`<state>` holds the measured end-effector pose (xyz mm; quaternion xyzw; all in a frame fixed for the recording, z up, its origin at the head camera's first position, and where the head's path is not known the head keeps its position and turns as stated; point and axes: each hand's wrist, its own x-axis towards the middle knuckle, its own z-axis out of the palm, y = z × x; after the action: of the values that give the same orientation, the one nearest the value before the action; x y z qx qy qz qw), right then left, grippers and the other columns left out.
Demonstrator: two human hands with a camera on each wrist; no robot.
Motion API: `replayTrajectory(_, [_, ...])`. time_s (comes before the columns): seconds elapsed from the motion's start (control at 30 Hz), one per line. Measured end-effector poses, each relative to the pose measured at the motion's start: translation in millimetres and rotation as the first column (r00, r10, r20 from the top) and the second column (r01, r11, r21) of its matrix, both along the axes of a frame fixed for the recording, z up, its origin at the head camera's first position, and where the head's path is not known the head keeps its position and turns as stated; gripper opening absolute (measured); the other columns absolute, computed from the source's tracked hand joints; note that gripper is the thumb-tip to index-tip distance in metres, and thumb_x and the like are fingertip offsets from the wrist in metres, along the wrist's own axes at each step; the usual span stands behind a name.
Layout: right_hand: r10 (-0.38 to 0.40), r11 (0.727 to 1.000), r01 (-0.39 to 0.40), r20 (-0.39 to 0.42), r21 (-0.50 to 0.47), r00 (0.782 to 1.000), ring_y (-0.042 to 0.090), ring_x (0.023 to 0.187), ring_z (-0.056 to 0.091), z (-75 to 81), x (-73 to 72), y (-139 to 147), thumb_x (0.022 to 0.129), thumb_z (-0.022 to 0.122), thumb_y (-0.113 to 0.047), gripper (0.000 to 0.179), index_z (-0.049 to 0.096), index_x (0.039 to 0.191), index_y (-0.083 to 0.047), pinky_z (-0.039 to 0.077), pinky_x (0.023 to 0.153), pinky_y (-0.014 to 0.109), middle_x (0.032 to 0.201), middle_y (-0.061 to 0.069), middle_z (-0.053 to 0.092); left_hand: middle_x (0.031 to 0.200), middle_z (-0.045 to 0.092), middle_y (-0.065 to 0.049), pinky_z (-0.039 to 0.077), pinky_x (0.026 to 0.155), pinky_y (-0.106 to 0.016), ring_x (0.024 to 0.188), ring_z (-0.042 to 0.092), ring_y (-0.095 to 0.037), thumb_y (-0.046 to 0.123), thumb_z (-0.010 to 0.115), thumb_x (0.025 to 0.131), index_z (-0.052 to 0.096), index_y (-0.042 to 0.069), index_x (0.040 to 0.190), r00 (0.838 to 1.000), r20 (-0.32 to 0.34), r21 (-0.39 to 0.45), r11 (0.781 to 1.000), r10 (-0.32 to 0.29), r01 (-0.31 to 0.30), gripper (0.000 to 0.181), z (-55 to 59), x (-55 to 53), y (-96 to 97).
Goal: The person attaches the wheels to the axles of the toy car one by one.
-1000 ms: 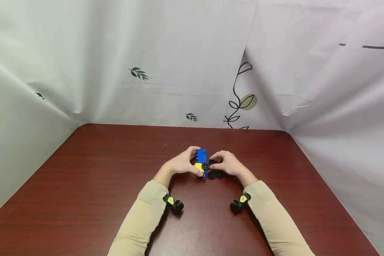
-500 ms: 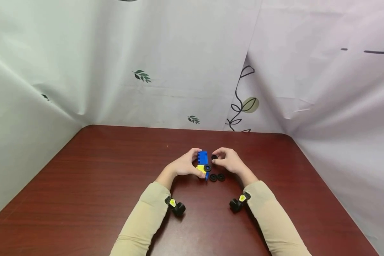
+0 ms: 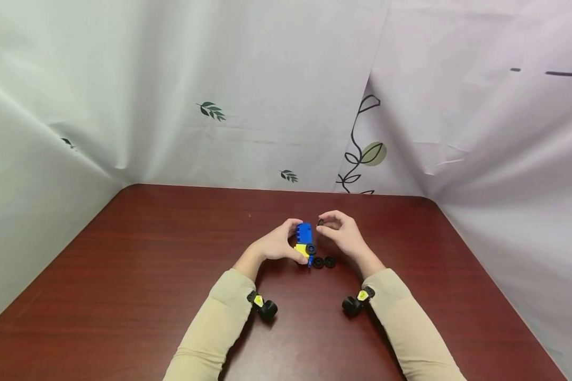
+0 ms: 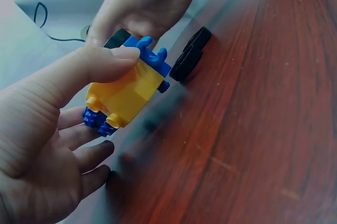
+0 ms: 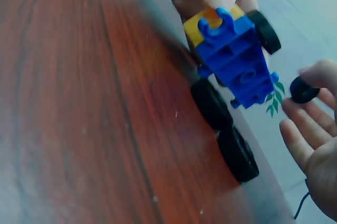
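Note:
My left hand grips a toy block car with a blue chassis and a yellow block, tipped on its side. In the right wrist view the underside of the blue chassis shows, with a hook at one end. One black wheel sits on a side of the chassis by that hook; bare blue pegs stick out elsewhere. Between thumb and fingertips my right hand pinches another black wheel, a short gap away from the car.
Two black wheels rest side by side on the reddish-brown wooden table, just right of the car. A pale curtain with leaf prints hangs behind the table's far edge.
My right hand has lifted a wheel from beside the other wheels and moved it away toward the table's far side. The left hand keeps its grip on the car, nearly still.

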<state>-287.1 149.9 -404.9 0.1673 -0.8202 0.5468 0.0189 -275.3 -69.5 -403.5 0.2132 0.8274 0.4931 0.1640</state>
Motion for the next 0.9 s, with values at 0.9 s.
replayTrajectory(0.9, [0.033,0.997,-0.032,0.008,-0.074,0.999,0.025,0.103,0.064,15.4,15.8,-7,0.089,0.066,-0.017,0.03,0.066,0.115,-0.001,0.054,0.088,0.034,0.116,0.017,0.065,0.143,0.041,-0.01,0.037,0.109,-0.042,0.134,0.042,-0.023,0.024,0.086,0.065,0.027,0.01,0.143,0.999,-0.035,0.041,0.999,0.007,-0.005,0.099,7.3,4.4,8.4])
